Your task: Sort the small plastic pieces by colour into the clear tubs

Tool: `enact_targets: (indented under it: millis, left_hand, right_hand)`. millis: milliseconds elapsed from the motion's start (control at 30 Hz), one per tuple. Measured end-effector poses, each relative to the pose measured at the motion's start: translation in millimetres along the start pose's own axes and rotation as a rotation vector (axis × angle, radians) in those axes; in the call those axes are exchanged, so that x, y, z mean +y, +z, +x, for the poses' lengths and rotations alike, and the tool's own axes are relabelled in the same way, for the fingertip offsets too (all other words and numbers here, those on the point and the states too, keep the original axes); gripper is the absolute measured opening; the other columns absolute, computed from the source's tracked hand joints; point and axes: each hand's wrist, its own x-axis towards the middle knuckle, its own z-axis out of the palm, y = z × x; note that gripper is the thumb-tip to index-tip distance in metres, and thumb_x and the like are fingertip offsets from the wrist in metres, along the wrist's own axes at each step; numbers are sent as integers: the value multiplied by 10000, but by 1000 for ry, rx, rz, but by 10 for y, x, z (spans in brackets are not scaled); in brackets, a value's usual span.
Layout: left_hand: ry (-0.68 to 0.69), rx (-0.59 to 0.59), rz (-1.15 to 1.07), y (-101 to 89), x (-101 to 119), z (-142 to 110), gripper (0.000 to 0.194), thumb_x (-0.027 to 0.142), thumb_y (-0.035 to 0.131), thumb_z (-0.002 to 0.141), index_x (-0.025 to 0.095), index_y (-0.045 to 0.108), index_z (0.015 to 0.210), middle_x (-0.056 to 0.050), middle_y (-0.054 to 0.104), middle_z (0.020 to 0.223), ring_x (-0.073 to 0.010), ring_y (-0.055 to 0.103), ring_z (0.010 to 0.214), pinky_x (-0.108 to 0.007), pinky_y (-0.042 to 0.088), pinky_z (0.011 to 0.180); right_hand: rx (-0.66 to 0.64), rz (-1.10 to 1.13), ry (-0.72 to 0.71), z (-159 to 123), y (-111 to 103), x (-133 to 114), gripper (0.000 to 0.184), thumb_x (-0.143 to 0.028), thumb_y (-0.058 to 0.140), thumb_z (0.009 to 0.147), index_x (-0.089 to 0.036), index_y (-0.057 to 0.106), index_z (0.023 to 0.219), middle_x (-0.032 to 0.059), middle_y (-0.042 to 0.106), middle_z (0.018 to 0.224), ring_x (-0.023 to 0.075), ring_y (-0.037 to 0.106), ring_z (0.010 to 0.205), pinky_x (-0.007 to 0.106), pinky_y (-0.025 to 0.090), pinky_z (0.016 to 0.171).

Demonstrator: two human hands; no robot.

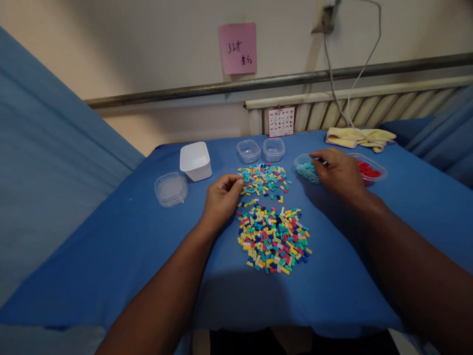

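Left hand point(222, 199), fingers loosely curled, at left edge of the smaller pile of multicolored plastic bricks point(263, 179); grip unclear. Right hand point(338, 170), thumb and fingertips nearly together, over clear plastic tub of turquoise bricks point(308, 171); can't tell if it holds anything. Larger multicolored brick pile point(274, 239) nearer the person. Clear tub of red bricks point(368, 169) right of the right hand.

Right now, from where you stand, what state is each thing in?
Left hand: fingers bent, at the far pile.
Right hand: fingers curled, over the teal tub.
Far pile: loose, mixed colours.
Near pile: loose, mixed colours.
Teal tub: open, holding teal pieces.
Red tub: open, holding red pieces.
White tub: open, upright.
Small clear tub, its twin: both open.
Yellow cloth: bunched.
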Motion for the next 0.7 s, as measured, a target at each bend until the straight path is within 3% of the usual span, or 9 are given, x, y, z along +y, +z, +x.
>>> enact_targets:
  millis: [133, 267, 367, 533, 700]
  left_hand:
    - [80, -66, 172, -33, -90, -12, 254, 390, 635, 988, 190, 764, 1076, -46, 767, 958, -200, 699, 854, -301, 516, 755]
    - [179, -139, 347, -93, -154, -19, 294, 310, 539, 1029, 210, 740, 1218, -63, 778, 1161, -238, 725, 1065, -358, 537, 940]
    - [239, -214, 433, -113, -174, -23, 362, 242, 478, 1036, 196, 701, 1318, -82, 756, 1259, -253, 695, 1178, -394, 523, 1030]
    - [325, -339, 636, -97, -185, -40, 416, 168, 477, 999, 191, 698, 1351, -101, 754, 1244, -282, 681, 1173, -433, 526, 1032]
    - [313, -197, 618, -154, -207, -8, 423, 141, 440, 1001, 141, 697, 1337, -120, 749, 1255, -267, 686, 1169, -412, 527, 1048]
  right_hand:
    - [-20, 9, -102, -53, 64, -43, 269, -178, 548, 982, -201, 774, 1127, 129, 793, 1110, 305, 731, 1061, 462, 575, 976]
    - [-269, 91, -229, -200, 199, -350, 326, -138, 515, 1000, -191, 757, 1212, 128, 791, 1167, 298, 727, 1093, 436, 567, 972]
    - [-446, 66, -221, -308, 341, -470, 397, -88, 502, 978, -182, 737, 1283, 137, 779, 1242, 309, 714, 1129, 450, 546, 1007]
    - [-530, 92, -188, -355, 441, -441, 442, -28, 523, 897, -209, 772, 1215, 117, 790, 1204, 303, 708, 1110, 464, 518, 1047]
    - [-500, 178, -197, -315, 381, -447, 441, -44, 519, 884, -174, 769, 1223, 126, 788, 1181, 302, 704, 1132, 445, 541, 1023]
